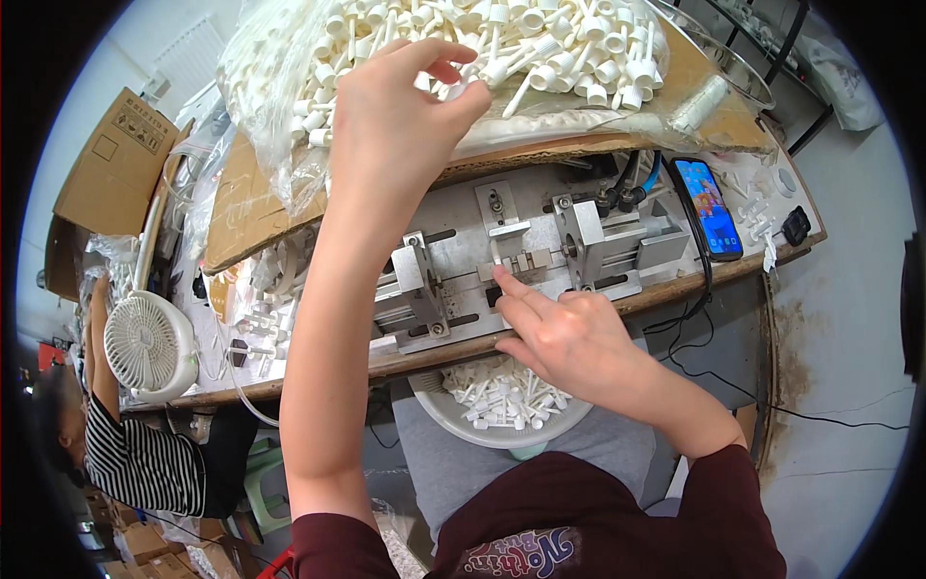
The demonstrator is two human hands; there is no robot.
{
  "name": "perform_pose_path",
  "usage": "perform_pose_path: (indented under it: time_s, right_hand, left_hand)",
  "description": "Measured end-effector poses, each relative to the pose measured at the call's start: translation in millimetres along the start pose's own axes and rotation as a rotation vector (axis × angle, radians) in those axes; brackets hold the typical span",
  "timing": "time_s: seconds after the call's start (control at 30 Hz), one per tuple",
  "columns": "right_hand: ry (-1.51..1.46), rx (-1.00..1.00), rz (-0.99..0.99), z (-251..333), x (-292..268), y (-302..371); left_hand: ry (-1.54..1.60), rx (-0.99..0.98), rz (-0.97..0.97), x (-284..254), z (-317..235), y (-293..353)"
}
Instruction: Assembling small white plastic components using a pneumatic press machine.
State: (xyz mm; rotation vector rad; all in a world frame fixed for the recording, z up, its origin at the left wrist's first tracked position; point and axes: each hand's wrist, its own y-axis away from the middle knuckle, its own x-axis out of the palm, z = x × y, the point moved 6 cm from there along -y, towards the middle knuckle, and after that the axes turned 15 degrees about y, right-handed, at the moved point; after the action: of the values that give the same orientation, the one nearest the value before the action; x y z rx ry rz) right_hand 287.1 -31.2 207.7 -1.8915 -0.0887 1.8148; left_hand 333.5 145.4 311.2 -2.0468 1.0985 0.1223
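Over the heap of white plastic stick-and-cap pieces (569, 48), my left hand (410, 106) hangs with its thumb and forefinger apart. Its fingers curl towards the pieces, and part of what lies behind them is hidden. My right hand (569, 338) reaches over the metal fixture (608, 246) in front of me. Its forefinger is stretched out, with the tip at a small white plastic piece (496, 253) in the middle of the fixture. The other fingers bend loosely below it. Metal blocks stand on both sides of the fixture.
A round basin (422, 396) of white pieces sits at my lap, below the bench edge. To the right lie a lit phone (707, 207) and black cables. A white fan (149, 344) stands at the left, near another person in a striped shirt (145, 458). Cardboard (256, 207) lies under the heap.
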Motion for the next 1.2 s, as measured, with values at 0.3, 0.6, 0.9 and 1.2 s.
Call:
perform_pose_path:
  time_s: [0.3, 0.6, 0.9, 1.2]
  right_hand:
    - [0.129, 0.132, -0.567, -111.8, -73.9, -71.7]
    - [0.353, -0.066, -0.265, -155.0, -45.6, -130.7]
    - [0.158, -0.086, -0.412, -129.5, -45.7, -111.5]
    - [-0.799, 0.321, 0.143, -101.9, -42.4, -71.6]
  left_hand:
    - [0.301, 0.063, 0.047, -27.6, -33.2, 96.4]
    - [-0.169, 0.082, 0.225, 20.1, -18.6, 176.8]
    - [-0.267, 0.102, 0.296, 36.1, -8.1, 174.7]
    - [-0.271, 0.087, 0.328, 32.7, -9.4, 168.2]
